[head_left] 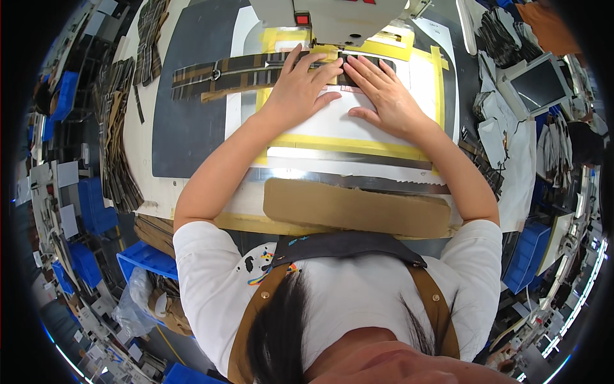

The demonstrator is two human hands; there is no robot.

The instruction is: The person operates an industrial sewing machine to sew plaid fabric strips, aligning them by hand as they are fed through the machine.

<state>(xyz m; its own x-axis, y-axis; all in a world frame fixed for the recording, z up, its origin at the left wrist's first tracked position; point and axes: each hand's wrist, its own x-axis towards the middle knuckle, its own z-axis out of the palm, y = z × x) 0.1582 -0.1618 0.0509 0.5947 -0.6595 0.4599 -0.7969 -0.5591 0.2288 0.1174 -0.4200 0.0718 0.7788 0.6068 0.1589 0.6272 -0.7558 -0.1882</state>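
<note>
Under a white sewing machine head [339,19] lies a dark plaid strip [192,82] with a metal zipper and slider, stretching left over a yellow-taped white sheet [345,121]. A narrow tan strip [214,96] shows beneath it. My left hand [300,89] rests on the strip left of the needle area, fingers apart and slightly bent. My right hand [380,96] lies flat just right of the presser foot, fingers on the dark fabric and thumb out over the white sheet. The needle tip is too small to make out.
Plaid fabric stacks [121,134] lie at the left. A tablet-like screen [537,83] and more fabric pieces stand at the right. A brown cardboard strip [355,206] lies along the front edge. Blue bins [141,256] and other workstations surround the table.
</note>
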